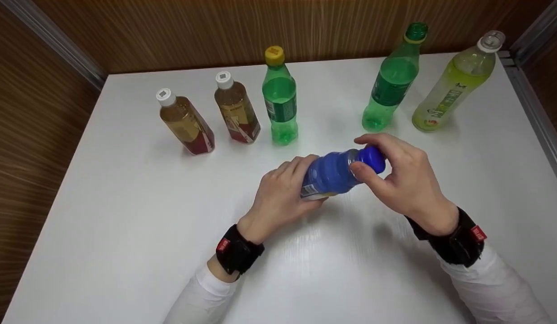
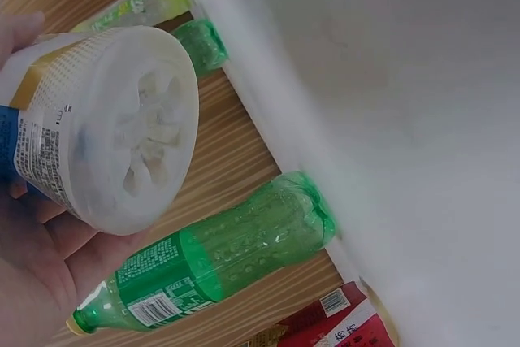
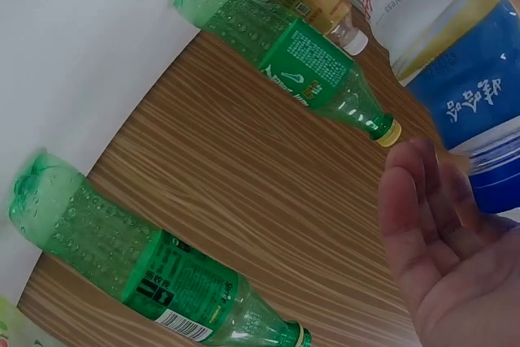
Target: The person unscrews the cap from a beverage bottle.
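Both hands' fingers (image 1: 283, 173) grip the blue bottle (image 1: 328, 175) (its white ridged base shows only at the left wrist).

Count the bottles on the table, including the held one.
6. Two brown tea bottles stand back left, the yellow-capped green bottle centre, the green-capped green bottle and yellow-green bottle back right. The blue bottle is in both hands.
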Demonstrator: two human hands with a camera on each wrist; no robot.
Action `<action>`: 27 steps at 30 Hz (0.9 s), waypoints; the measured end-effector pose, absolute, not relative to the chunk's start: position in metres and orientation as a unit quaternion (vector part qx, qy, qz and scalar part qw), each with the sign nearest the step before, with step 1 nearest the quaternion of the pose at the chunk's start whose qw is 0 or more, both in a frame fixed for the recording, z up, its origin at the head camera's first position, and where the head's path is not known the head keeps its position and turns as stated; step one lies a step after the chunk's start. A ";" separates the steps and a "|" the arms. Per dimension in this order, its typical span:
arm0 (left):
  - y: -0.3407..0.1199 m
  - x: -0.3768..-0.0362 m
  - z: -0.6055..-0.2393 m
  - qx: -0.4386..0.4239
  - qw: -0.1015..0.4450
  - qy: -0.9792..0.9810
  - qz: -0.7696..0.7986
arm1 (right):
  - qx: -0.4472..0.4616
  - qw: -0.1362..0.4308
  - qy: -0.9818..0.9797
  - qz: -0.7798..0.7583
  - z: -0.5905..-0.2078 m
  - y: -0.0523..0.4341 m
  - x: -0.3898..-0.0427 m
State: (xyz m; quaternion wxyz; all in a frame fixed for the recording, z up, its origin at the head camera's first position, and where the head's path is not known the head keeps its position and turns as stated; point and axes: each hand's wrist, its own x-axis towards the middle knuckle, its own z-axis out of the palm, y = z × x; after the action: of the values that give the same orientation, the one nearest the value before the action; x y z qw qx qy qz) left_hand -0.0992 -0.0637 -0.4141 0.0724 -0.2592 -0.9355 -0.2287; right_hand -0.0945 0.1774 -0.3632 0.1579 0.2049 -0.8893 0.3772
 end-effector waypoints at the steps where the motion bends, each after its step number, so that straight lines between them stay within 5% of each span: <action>1: -0.064 -0.099 -0.415 -0.260 0.078 -0.937 -0.222 | 0.202 0.154 -0.893 0.371 -0.364 0.177 -0.095; 19: -0.061 -0.097 -0.416 -0.280 0.106 -0.936 -0.183 | 0.176 0.224 -0.903 0.321 -0.374 0.177 -0.100; 27: -0.066 -0.096 -0.410 -0.316 0.004 -0.919 -0.238 | 0.211 0.269 -0.881 0.328 -0.376 0.178 -0.096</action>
State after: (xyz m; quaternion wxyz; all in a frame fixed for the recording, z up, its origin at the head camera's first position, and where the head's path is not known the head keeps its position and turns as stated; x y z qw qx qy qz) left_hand -0.0961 -0.0665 -0.4099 0.0036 -0.3157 -0.9185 -0.2379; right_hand -0.0964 0.1776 -0.3760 0.2686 0.2110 -0.8806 0.3284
